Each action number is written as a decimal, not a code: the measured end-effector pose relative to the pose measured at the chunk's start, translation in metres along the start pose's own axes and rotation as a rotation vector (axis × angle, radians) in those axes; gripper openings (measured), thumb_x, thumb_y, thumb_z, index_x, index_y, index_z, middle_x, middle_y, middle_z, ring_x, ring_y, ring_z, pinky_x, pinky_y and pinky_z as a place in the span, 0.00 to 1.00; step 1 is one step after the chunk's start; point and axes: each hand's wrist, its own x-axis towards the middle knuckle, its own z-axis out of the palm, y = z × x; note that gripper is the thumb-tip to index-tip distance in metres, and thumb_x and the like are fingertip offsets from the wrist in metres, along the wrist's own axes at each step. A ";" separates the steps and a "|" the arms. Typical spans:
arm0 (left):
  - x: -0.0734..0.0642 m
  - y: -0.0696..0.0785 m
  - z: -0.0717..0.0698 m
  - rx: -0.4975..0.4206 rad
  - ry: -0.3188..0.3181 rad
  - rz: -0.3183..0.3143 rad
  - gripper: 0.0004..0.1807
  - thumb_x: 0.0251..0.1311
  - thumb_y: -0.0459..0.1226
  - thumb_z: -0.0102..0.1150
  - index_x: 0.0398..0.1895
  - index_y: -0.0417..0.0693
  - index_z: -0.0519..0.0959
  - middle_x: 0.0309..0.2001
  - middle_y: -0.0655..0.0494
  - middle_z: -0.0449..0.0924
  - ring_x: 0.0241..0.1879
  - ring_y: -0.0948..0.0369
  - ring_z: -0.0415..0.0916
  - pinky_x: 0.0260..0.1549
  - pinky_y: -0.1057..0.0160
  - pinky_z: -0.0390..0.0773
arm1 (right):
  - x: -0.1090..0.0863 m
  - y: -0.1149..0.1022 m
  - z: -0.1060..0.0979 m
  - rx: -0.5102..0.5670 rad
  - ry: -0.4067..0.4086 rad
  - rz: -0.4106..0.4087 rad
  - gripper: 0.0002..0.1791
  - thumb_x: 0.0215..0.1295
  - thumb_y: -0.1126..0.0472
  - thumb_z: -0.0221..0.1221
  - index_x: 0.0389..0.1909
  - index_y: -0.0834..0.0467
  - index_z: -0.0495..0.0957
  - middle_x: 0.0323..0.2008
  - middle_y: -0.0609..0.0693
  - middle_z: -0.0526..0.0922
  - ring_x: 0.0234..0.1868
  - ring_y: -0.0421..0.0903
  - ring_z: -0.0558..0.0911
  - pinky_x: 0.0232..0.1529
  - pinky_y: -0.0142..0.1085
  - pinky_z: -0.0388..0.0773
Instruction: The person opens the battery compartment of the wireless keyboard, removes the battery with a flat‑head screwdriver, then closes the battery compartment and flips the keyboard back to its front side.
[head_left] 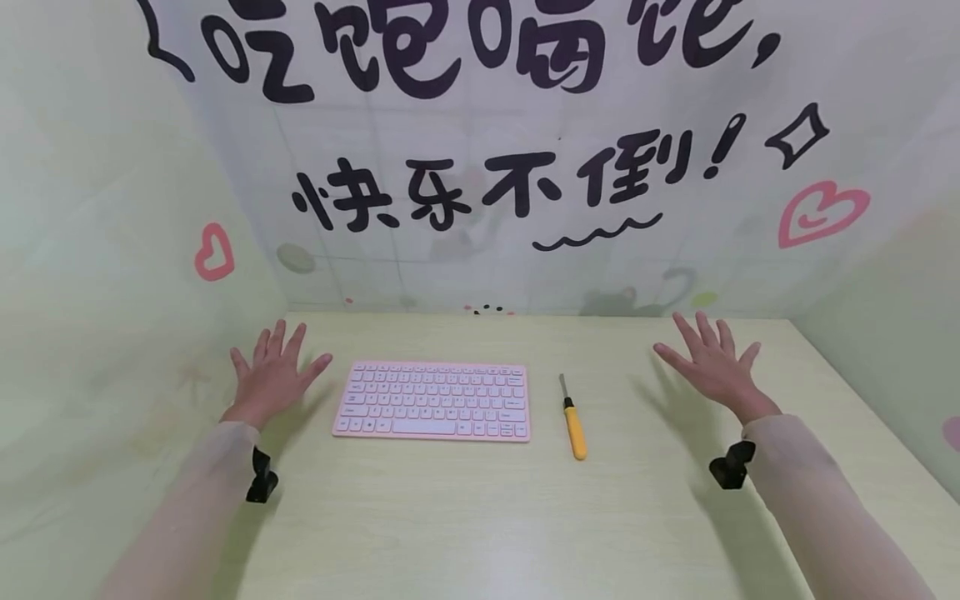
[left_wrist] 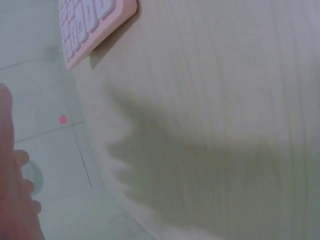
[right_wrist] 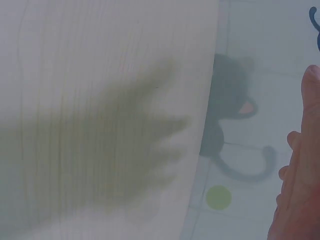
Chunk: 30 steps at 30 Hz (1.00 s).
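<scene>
A pink keyboard [head_left: 431, 402] with pale keys lies flat on the table. To its right is a screwdriver [head_left: 574, 427] with a yellow handle, its metal tip pointing toward the back wall. My left hand [head_left: 272, 375] hovers left of the keyboard, fingers spread and holding nothing. Well to the right of the screwdriver, my right hand [head_left: 714, 365] is likewise raised with spread fingers and touches nothing. The left wrist view catches one corner of the keyboard [left_wrist: 95, 22] and the edge of the left hand [left_wrist: 19, 185]. Only part of the right hand [right_wrist: 300, 165] appears in the right wrist view.
The light wood table [head_left: 465, 517] meets a printed back wall [head_left: 465, 267] bearing large dark lettering. Side walls stand at the left [head_left: 112, 333] and right [head_left: 900, 333]. Each wrist carries a small black device, and both hands cast shadows on the tabletop.
</scene>
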 end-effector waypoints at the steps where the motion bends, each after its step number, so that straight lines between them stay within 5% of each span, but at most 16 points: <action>1: 0.000 0.000 -0.002 -0.004 -0.002 0.005 0.47 0.60 0.65 0.35 0.71 0.42 0.42 0.69 0.33 0.32 0.65 0.35 0.28 0.48 0.30 0.18 | 0.000 -0.002 -0.001 0.004 -0.001 -0.012 0.43 0.65 0.35 0.40 0.72 0.52 0.36 0.69 0.64 0.30 0.65 0.66 0.26 0.44 0.69 0.14; 4: 0.002 0.003 -0.007 -0.051 0.010 0.038 0.45 0.62 0.62 0.36 0.70 0.38 0.47 0.68 0.32 0.39 0.65 0.35 0.36 0.53 0.30 0.28 | 0.003 -0.011 -0.004 0.029 0.005 -0.072 0.42 0.65 0.38 0.44 0.72 0.53 0.41 0.69 0.65 0.35 0.66 0.68 0.32 0.48 0.70 0.20; 8: 0.003 0.011 -0.011 -0.208 0.045 0.071 0.36 0.65 0.54 0.42 0.64 0.34 0.58 0.61 0.31 0.56 0.58 0.37 0.56 0.54 0.37 0.55 | 0.007 -0.029 -0.006 0.146 -0.010 -0.175 0.38 0.66 0.45 0.50 0.69 0.60 0.51 0.66 0.67 0.50 0.65 0.68 0.48 0.56 0.66 0.42; 14: 0.003 0.024 -0.011 -0.464 0.051 0.015 0.23 0.66 0.42 0.48 0.56 0.34 0.68 0.50 0.36 0.70 0.48 0.43 0.69 0.45 0.46 0.70 | 0.008 -0.059 0.005 0.275 -0.028 -0.202 0.28 0.66 0.50 0.52 0.61 0.64 0.65 0.51 0.62 0.74 0.50 0.58 0.74 0.45 0.52 0.71; 20: -0.001 0.026 0.001 -0.530 0.028 -0.058 0.19 0.64 0.39 0.50 0.53 0.35 0.72 0.44 0.39 0.74 0.44 0.47 0.71 0.39 0.53 0.74 | 0.009 -0.087 0.032 0.364 -0.023 -0.245 0.22 0.65 0.56 0.55 0.56 0.63 0.71 0.40 0.56 0.80 0.38 0.50 0.79 0.38 0.44 0.75; 30: -0.005 0.023 0.025 -0.664 -0.075 -0.174 0.19 0.65 0.36 0.49 0.55 0.32 0.70 0.42 0.40 0.73 0.42 0.47 0.74 0.36 0.59 0.77 | 0.011 -0.118 0.073 0.468 -0.117 -0.251 0.20 0.62 0.59 0.58 0.53 0.64 0.74 0.37 0.53 0.81 0.34 0.46 0.78 0.34 0.37 0.75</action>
